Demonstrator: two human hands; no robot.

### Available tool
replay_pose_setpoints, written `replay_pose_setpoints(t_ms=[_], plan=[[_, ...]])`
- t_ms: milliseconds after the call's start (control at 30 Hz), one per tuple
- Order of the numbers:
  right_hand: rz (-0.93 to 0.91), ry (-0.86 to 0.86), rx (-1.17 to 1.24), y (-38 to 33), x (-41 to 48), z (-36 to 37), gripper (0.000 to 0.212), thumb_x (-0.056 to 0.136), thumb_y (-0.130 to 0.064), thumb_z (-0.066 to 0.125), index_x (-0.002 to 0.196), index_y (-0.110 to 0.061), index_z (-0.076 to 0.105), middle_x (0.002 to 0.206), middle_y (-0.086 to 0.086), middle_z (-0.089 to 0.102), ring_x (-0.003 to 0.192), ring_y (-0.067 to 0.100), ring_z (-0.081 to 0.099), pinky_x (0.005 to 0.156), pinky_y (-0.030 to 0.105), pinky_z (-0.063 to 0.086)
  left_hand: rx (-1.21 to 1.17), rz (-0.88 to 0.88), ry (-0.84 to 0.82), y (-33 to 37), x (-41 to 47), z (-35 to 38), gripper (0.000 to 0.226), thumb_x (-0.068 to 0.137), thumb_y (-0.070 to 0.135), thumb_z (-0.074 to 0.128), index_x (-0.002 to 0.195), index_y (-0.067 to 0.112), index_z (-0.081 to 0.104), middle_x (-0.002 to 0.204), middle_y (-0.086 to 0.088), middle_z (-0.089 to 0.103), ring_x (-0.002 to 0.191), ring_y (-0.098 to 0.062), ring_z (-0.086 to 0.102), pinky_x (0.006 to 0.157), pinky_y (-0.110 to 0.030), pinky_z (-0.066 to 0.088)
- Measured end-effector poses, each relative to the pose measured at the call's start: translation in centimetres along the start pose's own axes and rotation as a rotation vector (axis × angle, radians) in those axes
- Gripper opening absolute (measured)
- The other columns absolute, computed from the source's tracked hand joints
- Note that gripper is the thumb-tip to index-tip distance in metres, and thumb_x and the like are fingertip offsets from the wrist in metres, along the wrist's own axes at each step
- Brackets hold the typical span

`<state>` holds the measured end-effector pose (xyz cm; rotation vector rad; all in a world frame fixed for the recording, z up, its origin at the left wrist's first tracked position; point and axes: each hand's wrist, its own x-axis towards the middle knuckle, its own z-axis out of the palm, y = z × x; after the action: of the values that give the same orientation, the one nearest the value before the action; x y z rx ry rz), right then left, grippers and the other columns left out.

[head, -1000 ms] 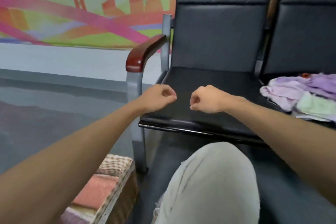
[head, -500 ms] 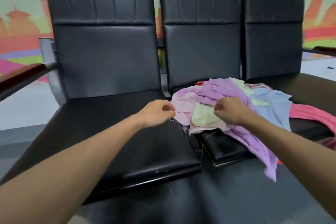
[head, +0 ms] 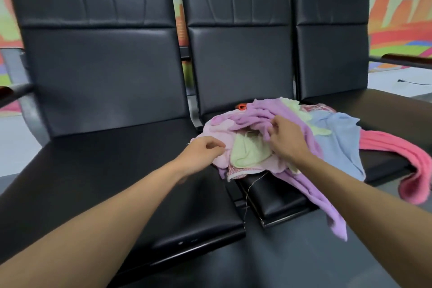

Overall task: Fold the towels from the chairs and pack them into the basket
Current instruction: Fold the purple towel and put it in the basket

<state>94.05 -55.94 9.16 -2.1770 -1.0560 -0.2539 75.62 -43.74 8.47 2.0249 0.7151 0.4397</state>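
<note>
A heap of towels lies on the middle black chair seat (head: 278,196). In it are a purple towel (head: 266,114), a pale pink towel (head: 219,130), a light green towel (head: 247,151), a blue towel (head: 336,140) and a bright pink towel (head: 402,159) trailing off to the right. My right hand (head: 286,138) pinches a fold of the purple towel at the heap's centre. My left hand (head: 202,151) pinches the left edge of the pale pink towel. The basket is out of view.
Three black padded chairs stand in a row; the left seat (head: 112,170) holds nothing, and the right seat (head: 385,110) holds only the end of the heap. Wooden armrests (head: 409,58) flank the row. A loose thread (head: 247,194) hangs from the heap. A painted wall is behind.
My view swung right from the left chair and basket to the towel heap. Both hands moved onto the heap: the right one further in onto the purple towel, the left onto the pale pink edge.
</note>
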Motion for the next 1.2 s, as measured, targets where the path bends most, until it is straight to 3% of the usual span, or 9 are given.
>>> replay_pose_setpoints(t_ms=[100,267,367,533,767,867,933,1067,1200], plan=[[-0.027,-0.066,0.399,-5.1,-0.8,-0.3,0.019,0.095,-0.014,0.044,0.077,-0.02,0.048,0.075,-0.007,0.055,0.078,0.016,0.049,0.066,0.029,0.033,-0.156,-0.044,0.04,0.3,-2.5,-2.4,0.018,0.093,0.021,0.057,0.108,0.017,0.066,0.111,-0.002,0.068,0.096,-0.014,0.068,0.074,-0.016,0.047],[-0.026,-0.163,0.791,-14.1,-2.6,0.2,0.02,0.099,-0.011,0.039,0.087,-0.018,0.054,0.079,-0.006,0.06,0.072,0.005,0.054,0.064,0.017,0.042,-0.423,-0.096,0.125,0.3,-7.4,-6.9,0.022,0.097,0.04,0.051,0.115,0.028,0.054,0.115,0.003,0.065,0.107,-0.021,0.065,0.098,-0.04,0.049],[-0.104,-0.294,0.912,-19.6,-5.1,0.3,0.036,0.099,-0.008,0.042,0.075,-0.02,0.065,0.074,-0.012,0.065,0.068,-0.004,0.058,0.067,0.013,0.045,-0.546,-0.022,0.214,-1.0,-10.1,-9.7,0.032,0.097,0.046,0.048,0.126,0.034,0.051,0.118,0.01,0.065,0.107,-0.015,0.063,0.087,-0.037,0.052],[-0.055,-0.577,1.032,-25.5,-8.1,4.4,0.016,0.099,-0.013,0.048,0.089,-0.013,0.061,0.094,0.004,0.068,0.09,0.014,0.064,0.086,0.029,0.053,-0.61,-0.059,0.313,-5.1,-13.6,-13.9,0.036,0.098,0.043,0.048,0.112,0.013,0.063,0.077,0.006,0.065,0.068,-0.007,0.061,0.083,-0.039,0.055],[-0.03,-0.753,0.81,-22.4,-8.2,8.5,0.013,0.091,-0.018,0.058,0.091,-0.009,0.066,0.086,0.001,0.067,0.077,0.015,0.066,0.073,0.032,0.054,-0.327,-0.174,0.51,-9.0,-14.0,-16.0,0.016,0.089,0.02,0.055,0.076,0.011,0.053,0.064,0.0,0.061,0.064,-0.019,0.057,0.064,-0.029,0.046],[-0.218,-0.494,0.198,-17.9,-6.7,9.3,0.015,0.088,-0.014,0.055,0.078,-0.009,0.065,0.078,0.002,0.068,0.075,0.021,0.064,0.072,0.033,0.051,-0.245,-0.121,0.35,-8.7,-14.1,-16.0,0.028,0.089,0.03,0.052,0.066,0.017,0.059,0.061,0.0,0.058,0.058,-0.017,0.051,0.061,-0.03,0.042],[-0.273,-0.528,-0.073,-15.7,-6.0,9.7,0.02,0.088,-0.016,0.053,0.072,-0.008,0.063,0.08,0.008,0.068,0.082,0.028,0.062,0.071,0.033,0.045,-0.081,-0.163,0.171,-8.3,-14.0,-15.6,0.041,0.087,0.046,0.048,0.055,0.022,0.054,0.054,0.005,0.051,0.054,-0.014,0.041,0.059,-0.031,0.034],[-0.324,-0.697,-0.254,-14.3,-6.5,9.1,0.026,0.088,-0.031,0.061,0.108,-0.015,0.068,0.112,0.003,0.066,0.105,0.02,0.058,0.084,0.024,0.04,0.313,-0.253,0.11,-7.7,-13.3,-14.1,0.064,0.091,0.054,0.041,0.073,-0.002,0.064,0.074,-0.008,0.068,0.072,-0.024,0.062,0.075,-0.034,0.049],[-0.4,-0.808,-0.225,-13.5,-7.3,7.9,0.05,0.081,-0.036,0.073,0.125,-0.018,0.059,0.125,0.004,0.055,0.114,0.02,0.054,0.095,0.025,0.04,0.614,-0.188,0.318,-6.6,-12.2,-12.4,0.03,0.088,0.033,0.047,0.072,0.013,0.063,0.066,0.01,0.063,0.07,-0.024,0.063,0.066,-0.03,0.051]])
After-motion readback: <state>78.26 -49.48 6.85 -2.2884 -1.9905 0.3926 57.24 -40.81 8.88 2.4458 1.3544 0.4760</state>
